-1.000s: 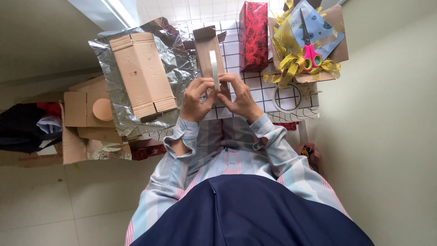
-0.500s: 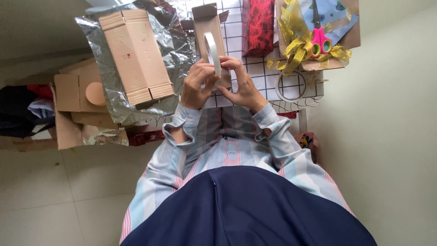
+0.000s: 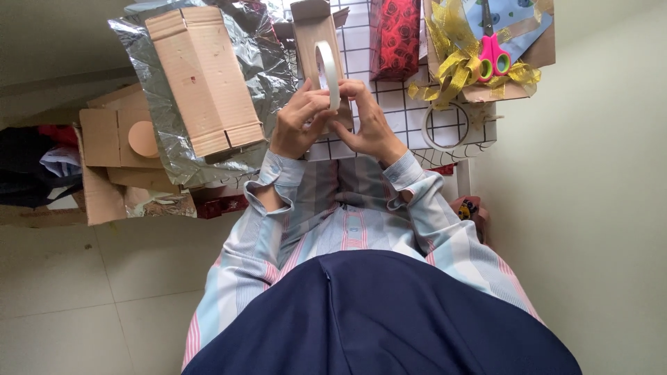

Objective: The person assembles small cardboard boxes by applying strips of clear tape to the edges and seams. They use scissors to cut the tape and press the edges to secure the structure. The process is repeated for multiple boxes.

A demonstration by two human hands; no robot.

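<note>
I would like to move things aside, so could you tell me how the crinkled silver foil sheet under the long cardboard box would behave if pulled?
The crinkled silver foil sheet looks thin and creased, so it would probably be floppy and might tear. The long cardboard box lies on it, so pulling would likely drag or tip the box. It looks light and would probably keep new creases.

We see a home craft corner – gift-wrap table [image 3: 445,111] crowded with silver foil [image 3: 174,139], cardboard boxes [image 3: 205,76], gold ribbon [image 3: 451,62], pink scissors [image 3: 492,52] – over pale floor tiles [image 3: 104,298].
</note>
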